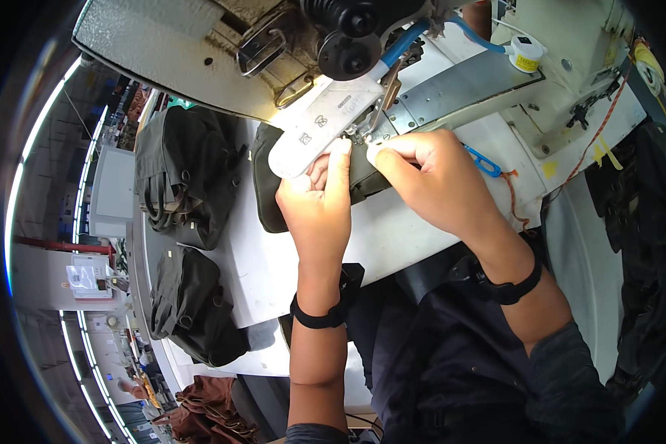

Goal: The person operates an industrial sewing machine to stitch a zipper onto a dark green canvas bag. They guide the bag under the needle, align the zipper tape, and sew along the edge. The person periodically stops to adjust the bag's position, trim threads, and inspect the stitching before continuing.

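Both hands are close together at the needle area of a sewing machine point(451, 85). My left hand point(314, 211) is closed, thumb stretched up beside the presser foot point(359, 135) and fingers curled below a long white cover point(314, 129). What its fingers grip, if anything, is hidden. Just right of the foot, my right hand point(433, 174) pinches thumb and forefinger together. Something small and pale may be at its fingertips, too small to name. A dark green fabric piece point(270, 196) lies under the hands, partly covered by them.
Dark green sewn pieces are heaped in two piles point(189, 170) on the white table point(377, 248) at left. Blue thread snips point(482, 160) with an orange cord lie right of my right hand. Brown fabric point(211, 407) sits at lower left, dark cloth point(647, 244) at far right.
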Tool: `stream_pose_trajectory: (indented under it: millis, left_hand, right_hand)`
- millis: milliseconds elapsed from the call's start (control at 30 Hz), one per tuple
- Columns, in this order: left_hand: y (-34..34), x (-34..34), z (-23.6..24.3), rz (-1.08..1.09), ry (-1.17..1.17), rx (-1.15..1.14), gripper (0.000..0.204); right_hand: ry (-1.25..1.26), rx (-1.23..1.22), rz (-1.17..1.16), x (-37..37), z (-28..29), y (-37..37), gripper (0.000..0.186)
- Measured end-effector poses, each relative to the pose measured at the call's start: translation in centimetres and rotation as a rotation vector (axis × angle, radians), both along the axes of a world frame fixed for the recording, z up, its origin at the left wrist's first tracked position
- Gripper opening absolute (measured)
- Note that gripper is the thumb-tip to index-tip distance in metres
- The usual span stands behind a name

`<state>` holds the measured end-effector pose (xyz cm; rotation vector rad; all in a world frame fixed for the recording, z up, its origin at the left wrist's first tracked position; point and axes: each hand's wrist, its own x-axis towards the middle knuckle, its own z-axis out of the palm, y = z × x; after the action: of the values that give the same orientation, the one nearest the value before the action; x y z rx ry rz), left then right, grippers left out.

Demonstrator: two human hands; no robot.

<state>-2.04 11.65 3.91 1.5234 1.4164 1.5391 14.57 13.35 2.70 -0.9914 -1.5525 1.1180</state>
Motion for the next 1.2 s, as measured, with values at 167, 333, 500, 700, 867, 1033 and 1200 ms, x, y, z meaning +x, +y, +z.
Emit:
stream_pose_trajectory:
  millis: [167,333,500,700,867,1033,1200]
  left_hand:
    - [-0.3,0.1,0.1,0.043,0.099,0.002,0.014]
    - [-3.1,-0.1,-0.2,0.080,0.856,0.394,0.034]
    - [-5.1,-0.4,-1.3,0.139,1.166,0.457,0.054]
    - [-4.5,-0.8,-3.0,0.195,1.254,0.498,0.067]
    - [-4.5,-0.5,-2.3,0.164,1.180,0.477,0.070]
    - [-3.8,-0.3,-2.1,0.170,1.160,0.432,0.070]
    - [-3.4,-0.4,-2.5,0.311,1.283,0.528,0.064]
  right_hand:
    - [0.042,-0.065,0.144,1.7,-1.3,-0.5,0.018]
    - [0.244,-0.028,0.172,1.7,-3.9,-0.8,0.022]
    - [0.333,-0.172,0.188,1.4,-2.0,-2.2,0.020]
    - [0.503,-0.234,0.134,0.2,-2.0,-2.7,0.020]
    - [0.449,-0.219,0.129,0.3,-1.9,-2.6,0.018]
    - [0.489,-0.172,0.115,0.1,-1.4,-1.6,0.017]
    - [0.449,-0.269,0.179,0.4,-1.3,-1.4,0.022]
